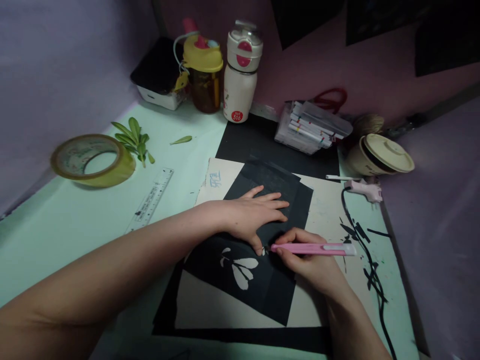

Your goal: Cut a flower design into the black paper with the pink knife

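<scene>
A sheet of black paper (277, 285) lies at an angle over a white board (210, 310). Petal-shaped openings (242, 272) in the black sheet show white from beneath. My left hand (258, 212) rests flat on this sheet with its fingers spread, the thumb close to a small cut-out. In my right hand (305, 255) is a pink craft knife (311, 249), held like a pen. Its tip meets the black paper just right of my left thumb, beside the small white opening. The blade itself is too small to make out clearly.
Left of the sheets lie a clear ruler (152, 200), a roll of tape (93, 162) and green leaves (133, 137). Behind stand a white bottle (243, 75), a yellow-lidded cup (204, 75) and a box of pens (309, 130). Black scraps (362, 232) and a cable (377, 280) are at right.
</scene>
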`<state>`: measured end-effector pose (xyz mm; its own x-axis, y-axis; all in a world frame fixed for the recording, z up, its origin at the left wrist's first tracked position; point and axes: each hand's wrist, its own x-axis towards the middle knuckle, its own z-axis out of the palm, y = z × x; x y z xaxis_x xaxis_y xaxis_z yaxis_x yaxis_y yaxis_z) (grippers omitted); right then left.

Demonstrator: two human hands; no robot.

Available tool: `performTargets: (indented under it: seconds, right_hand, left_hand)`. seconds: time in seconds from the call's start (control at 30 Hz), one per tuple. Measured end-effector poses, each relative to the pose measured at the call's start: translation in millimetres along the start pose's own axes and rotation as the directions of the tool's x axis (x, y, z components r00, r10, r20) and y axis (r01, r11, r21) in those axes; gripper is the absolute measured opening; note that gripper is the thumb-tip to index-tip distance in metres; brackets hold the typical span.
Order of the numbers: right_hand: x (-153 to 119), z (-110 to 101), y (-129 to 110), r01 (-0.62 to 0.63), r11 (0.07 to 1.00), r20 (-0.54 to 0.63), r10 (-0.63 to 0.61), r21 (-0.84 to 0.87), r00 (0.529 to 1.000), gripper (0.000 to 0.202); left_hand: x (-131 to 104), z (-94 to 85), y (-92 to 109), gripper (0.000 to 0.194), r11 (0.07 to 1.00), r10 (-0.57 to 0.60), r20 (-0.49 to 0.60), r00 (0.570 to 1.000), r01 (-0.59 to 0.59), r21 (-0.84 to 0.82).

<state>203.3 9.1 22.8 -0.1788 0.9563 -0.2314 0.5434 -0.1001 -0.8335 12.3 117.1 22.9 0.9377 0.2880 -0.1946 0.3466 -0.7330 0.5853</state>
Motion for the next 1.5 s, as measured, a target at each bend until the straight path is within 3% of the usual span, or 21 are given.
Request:
performTargets:
  seconds: [0.3, 0.43, 0.93, 1.5]
  right_hand:
    - [8, -5, -8, 0.082, 0.996, 0.114, -0.078, -0.032, 0.99, 0.006]
    - [13, -8, -3, 0.055, 0.999, 0.153, -0.054, -0.001, 0.987, 0.008]
    - [13, -7, 0, -0.006, 0.999, 0.14, -0.001, 0.051, 0.99, 0.011]
    - [14, -9, 2, 0.01, 0.999, 0.121, -0.016, 0.047, 0.993, 0.012]
  left_hand:
    - [0, 0.9, -1, 0.084, 1.0, -0.014, -0.002, 1.0, 0.014, -0.008]
    - [0, 0.1, 0, 0.079, 1.0, -0.014, -0.003, 1.0, 0.014, -0.015]
    - [2, 2.9, -3, 0.078, 1.0, 0.013, -0.013, 1.0, -0.013, -0.005]
    - [3, 3.0, -4, 0.076, 1.0, 0.011, -0.006, 1.0, -0.011, 0.0]
